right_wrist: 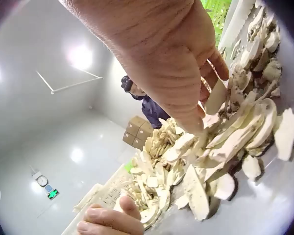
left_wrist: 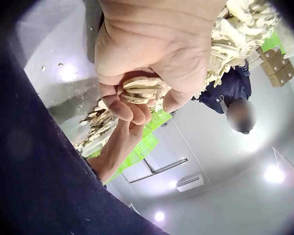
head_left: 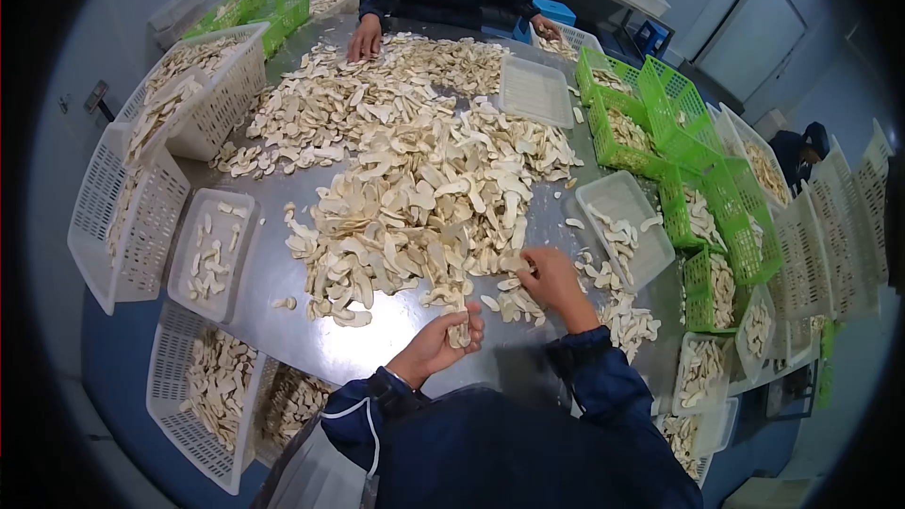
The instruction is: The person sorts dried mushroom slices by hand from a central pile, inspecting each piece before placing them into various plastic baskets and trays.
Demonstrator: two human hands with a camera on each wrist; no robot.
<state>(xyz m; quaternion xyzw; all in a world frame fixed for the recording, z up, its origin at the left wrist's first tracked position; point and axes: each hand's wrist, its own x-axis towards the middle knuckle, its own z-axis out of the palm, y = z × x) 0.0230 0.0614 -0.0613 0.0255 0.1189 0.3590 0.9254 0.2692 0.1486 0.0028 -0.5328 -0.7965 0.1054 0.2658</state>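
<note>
A big heap of pale dried mushroom slices [head_left: 415, 198] covers the middle of the metal table [head_left: 273, 264]. My left hand [head_left: 434, 344], palm up at the heap's near edge, holds a small stack of mushroom slices [left_wrist: 142, 90] in its curled fingers. To its right, my right hand [head_left: 554, 281] reaches down into the heap's near right edge. In the right wrist view its thumb and fingers pinch a mushroom slice [right_wrist: 216, 99] among others; part of the grip is hidden behind the hand.
White trays [head_left: 636, 275] with some slices stand right and left [head_left: 179, 294]. Green baskets [head_left: 650, 166] line the right edge; white perforated crates [head_left: 83, 198] stand at left. Across the table another person's hand [head_left: 366, 38] touches the heap.
</note>
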